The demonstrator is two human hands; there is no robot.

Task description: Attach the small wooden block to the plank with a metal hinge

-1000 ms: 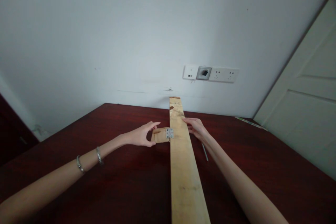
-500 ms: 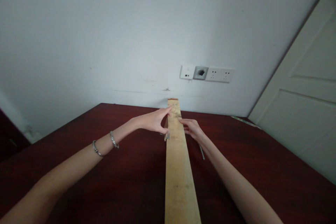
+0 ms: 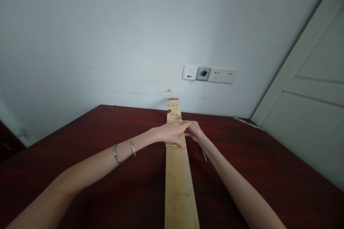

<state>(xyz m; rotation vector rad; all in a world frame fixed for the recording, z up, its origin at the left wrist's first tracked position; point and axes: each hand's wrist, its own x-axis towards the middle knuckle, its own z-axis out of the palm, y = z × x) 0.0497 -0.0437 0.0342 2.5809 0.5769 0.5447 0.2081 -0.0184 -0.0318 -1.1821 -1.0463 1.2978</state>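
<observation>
A long pale wooden board [image 3: 178,189] runs away from me across the dark red tabletop toward the wall. My left hand [image 3: 174,132] lies over its top, fingers stretched to the right and thumb apart from them. Under that hand a thin strip [image 3: 172,145] crosses the board, its near edge showing below the thumb; its material I cannot make out. My right hand [image 3: 194,130] is at the board's right edge with curled fingers, meeting the left fingertips. What it pinches is hidden. A thin grey rod-like thing [image 3: 204,155] shows beside my right wrist.
The dark red tabletop [image 3: 120,118] reaches a white wall [image 3: 134,43]. Wall sockets [image 3: 221,75] sit above its back edge. A white panelled door [image 3: 309,114] stands at right, and a narrow patterned strip [image 3: 248,123] lies in the back right corner.
My left hand has moved right and nearer to me, from the board's left edge to across its top. The strip, which hung at the left edge, now crosses the board. My right fingers have curled.
</observation>
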